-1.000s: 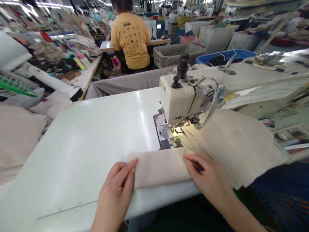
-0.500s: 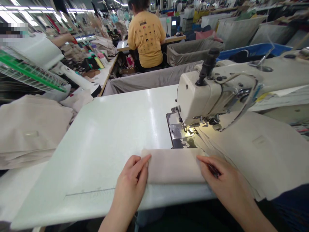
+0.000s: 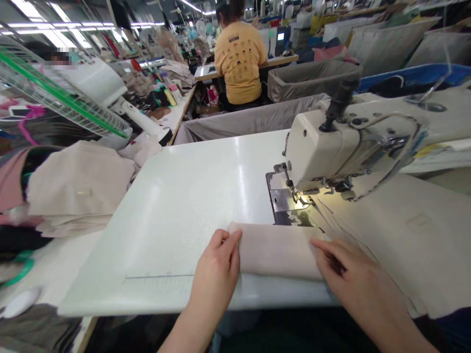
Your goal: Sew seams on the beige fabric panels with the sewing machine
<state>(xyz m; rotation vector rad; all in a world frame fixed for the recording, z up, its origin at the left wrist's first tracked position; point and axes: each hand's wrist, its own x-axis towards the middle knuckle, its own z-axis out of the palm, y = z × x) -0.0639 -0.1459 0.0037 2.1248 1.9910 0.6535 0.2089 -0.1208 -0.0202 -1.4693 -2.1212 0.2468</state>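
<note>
Bright overhead light came from long white ceiling tubes (image 3: 190, 5), with streaked glare on the glossy white tabletop (image 3: 184, 196). Small yellow glow (image 3: 303, 199) under the cream-coloured metal sewing machine (image 3: 312, 152); folded beige cloth (image 3: 277, 250) was evenly lit. Frame edges appeared stretched, background soft.

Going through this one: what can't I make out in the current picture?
All in the head view:
- Underside of the beige cloth: hidden by its own upper face.
- Dark shape inside the right hand: the hand covers most of it, so I can't tell what it is.
- Far end of the sewing machine: cut off by the right edge.
- Ruler marks: too faint to read.
- Background screen: too small to read.
</note>
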